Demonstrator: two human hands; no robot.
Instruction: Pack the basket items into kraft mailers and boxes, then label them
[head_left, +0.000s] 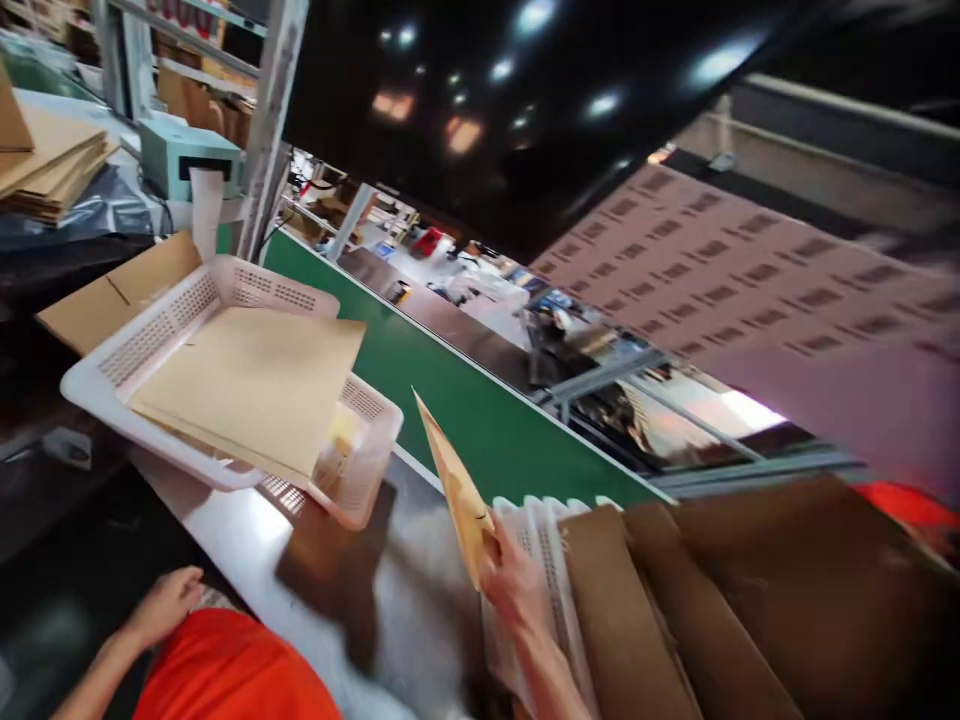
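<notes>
My right hand (517, 580) grips a tan kraft envelope (454, 475) by its lower edge, holding it tilted and nearly edge-on above the metal table. Low on the left, my left hand (166, 605) hangs beside the orange shirt with its fingers curled; nothing shows in it. A white perforated plastic basket (161, 335) carries a flat tan sheet or envelope (259, 385) across its top. Partly under that lies another white basket (382, 430) with a small yellowish item inside, too blurred to name.
Nested white baskets (544, 530) and brown cardboard boxes (637, 600) stand at my right. A green conveyor belt (465, 410) runs behind the metal table (420, 570). At the back left are a pale teal label printer (187, 155) and stacked cardboard (56, 165). A dark screen-like panel (465, 170) hangs overhead.
</notes>
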